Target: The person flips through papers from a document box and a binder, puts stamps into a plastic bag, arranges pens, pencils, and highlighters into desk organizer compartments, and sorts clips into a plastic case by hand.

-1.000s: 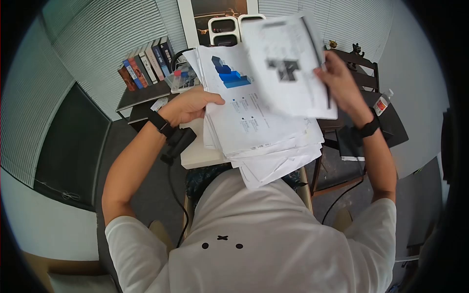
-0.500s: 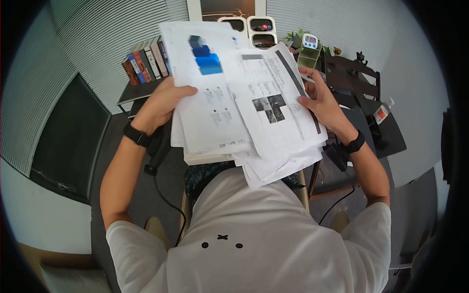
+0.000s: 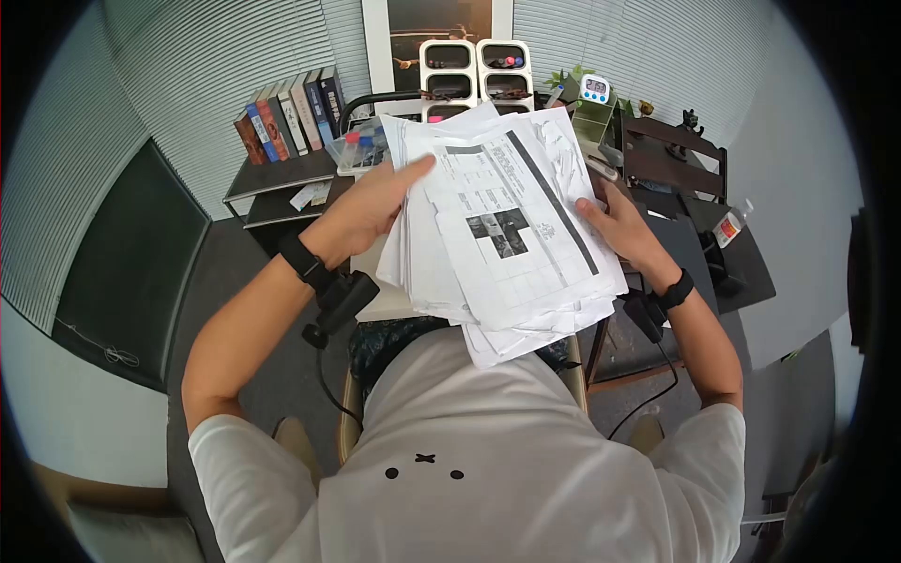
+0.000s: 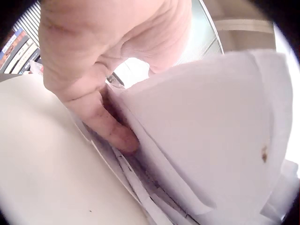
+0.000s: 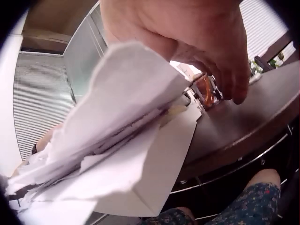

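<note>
A thick, uneven stack of papers lies over the front of the desk, close to the person's lap. On top is a printed sheet with a dark photo block and a black stripe. The left hand grips the stack's left edge, thumb on the top sheet; the left wrist view shows a finger tucked among the page edges. At the right edge, the right hand has its thumb beside the papers. Its fingers reach loosely past the sheets in the right wrist view.
White organizer bins and a small timer stand behind the stack. A row of books is on the left shelf. To the right are a dark chair and a bottle. Cables hang from both wrist cameras.
The right hand brought the printed sheet down onto the stack and loosened from it. The left hand swung the upper pages left, then back right; the blue chart page is now covered.
</note>
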Demonstrator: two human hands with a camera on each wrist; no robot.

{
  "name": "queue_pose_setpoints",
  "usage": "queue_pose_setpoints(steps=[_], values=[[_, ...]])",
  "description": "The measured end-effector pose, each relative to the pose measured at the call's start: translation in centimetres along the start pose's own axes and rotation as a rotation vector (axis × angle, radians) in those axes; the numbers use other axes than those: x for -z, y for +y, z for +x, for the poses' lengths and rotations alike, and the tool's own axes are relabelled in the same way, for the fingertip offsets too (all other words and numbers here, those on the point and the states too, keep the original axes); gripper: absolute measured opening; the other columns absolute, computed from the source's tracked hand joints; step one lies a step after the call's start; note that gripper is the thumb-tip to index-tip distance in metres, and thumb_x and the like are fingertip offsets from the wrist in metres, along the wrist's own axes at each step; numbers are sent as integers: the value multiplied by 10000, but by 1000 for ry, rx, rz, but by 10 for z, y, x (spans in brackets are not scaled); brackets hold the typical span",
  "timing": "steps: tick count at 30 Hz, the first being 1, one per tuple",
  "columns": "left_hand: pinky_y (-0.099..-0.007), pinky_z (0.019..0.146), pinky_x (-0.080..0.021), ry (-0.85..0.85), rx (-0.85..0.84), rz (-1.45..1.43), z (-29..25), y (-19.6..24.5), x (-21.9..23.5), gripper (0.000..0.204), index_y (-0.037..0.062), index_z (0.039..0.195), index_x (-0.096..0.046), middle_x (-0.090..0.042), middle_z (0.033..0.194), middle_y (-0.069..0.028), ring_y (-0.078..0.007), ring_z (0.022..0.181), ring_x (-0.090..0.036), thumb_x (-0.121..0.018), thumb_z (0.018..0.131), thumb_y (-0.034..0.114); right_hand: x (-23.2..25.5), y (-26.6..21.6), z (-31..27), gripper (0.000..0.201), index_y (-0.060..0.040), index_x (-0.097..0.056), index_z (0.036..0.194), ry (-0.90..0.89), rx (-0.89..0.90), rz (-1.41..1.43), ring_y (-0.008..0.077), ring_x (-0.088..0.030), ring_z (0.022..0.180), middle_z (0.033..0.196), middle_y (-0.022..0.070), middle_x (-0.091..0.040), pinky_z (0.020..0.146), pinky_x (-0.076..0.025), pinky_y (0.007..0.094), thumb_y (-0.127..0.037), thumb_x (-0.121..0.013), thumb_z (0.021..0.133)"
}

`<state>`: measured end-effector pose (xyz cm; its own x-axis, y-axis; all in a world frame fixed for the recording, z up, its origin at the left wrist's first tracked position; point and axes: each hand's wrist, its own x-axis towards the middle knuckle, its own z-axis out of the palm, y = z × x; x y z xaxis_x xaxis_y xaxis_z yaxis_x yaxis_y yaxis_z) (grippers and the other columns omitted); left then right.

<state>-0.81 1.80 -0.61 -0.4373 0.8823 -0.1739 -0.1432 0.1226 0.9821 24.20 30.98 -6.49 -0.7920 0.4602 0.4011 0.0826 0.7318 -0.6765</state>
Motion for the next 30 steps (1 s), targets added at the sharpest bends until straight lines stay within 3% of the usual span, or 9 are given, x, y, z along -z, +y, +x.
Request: queue_pose_setpoints(steps=[3,9,13,15,17,18,22,27,30], values=[[-337,1027,-567,-52,-135,122,18,-13,8,511,-56,1517,-468,-650,1421,-157,-209,1212,-693,-589,1067,153,-10,-34,2,742,130,-447,1503,-97,-253,330,260,-658,1257,1402,270,-633,1080,-521,399,-362,-736,1027],[-370,1067,-512,-251,-233,460,32,-14,-13,527,-94,1485,-508,-640,1415,-194,-242,1265,-641,-631,1030,141,-24,-55,9,617,117,-504,1438,-157,-350,665,235,-722,1115,1350,223,-673,977,-594,368,-83,-807,940],[-394,967,-538,117,-362,1161,37,-5,27,576,-105,1387,-593,-707,1279,-232,-306,1160,-685,-687,1004,314,-23,-39,10,537,121,-542,1395,-93,-381,642,236,-744,1068,1306,220,-700,943,-612,368,20,-768,918],[-391,918,-548,83,-355,933,29,-11,48,573,-101,1350,-607,-706,1205,-201,-291,1081,-682,-682,1013,356,-23,-32,8,443,126,-589,1337,-59,-400,693,237,-762,1016,1251,215,-729,902,-627,370,60,-724,919],[-368,1017,-544,168,-42,590,5,-3,46,603,-76,1458,-545,-634,1360,-206,-277,1202,-642,-665,1042,344,-25,-31,5,387,123,-624,1295,-60,-374,716,239,-771,969,1198,210,-749,885,-632,371,56,-719,926],[-357,1015,-558,210,-51,483,4,-8,49,625,-89,1488,-503,-606,1386,-222,-272,1223,-630,-666,1041,316,-26,-31,4,382,120,-625,1295,-37,-385,704,236,-770,963,1192,209,-751,881,-632,370,53,-714,930],[-348,957,-594,222,-109,423,-18,-2,66,576,-104,1444,-523,-650,1302,-223,-268,1125,-683,-656,1047,291,-24,-21,2,340,104,-638,1261,-14,-404,685,238,-772,932,1160,201,-758,860,-632,366,38,-710,936],[-365,907,-645,-36,143,373,-52,-5,77,473,-126,1280,-586,-719,1170,-235,-287,961,-767,-645,1049,282,-23,-31,-3,346,103,-632,1238,17,-479,777,252,-775,918,1146,209,-750,831,-650,381,-6,-716,921],[-375,949,-635,-1,130,305,-48,-8,58,500,-146,1297,-573,-701,1217,-272,-292,1049,-757,-643,1052,285,-23,-43,0,430,109,-613,1282,-21,-473,774,255,-774,953,1172,212,-742,828,-653,387,-35,-776,911]])
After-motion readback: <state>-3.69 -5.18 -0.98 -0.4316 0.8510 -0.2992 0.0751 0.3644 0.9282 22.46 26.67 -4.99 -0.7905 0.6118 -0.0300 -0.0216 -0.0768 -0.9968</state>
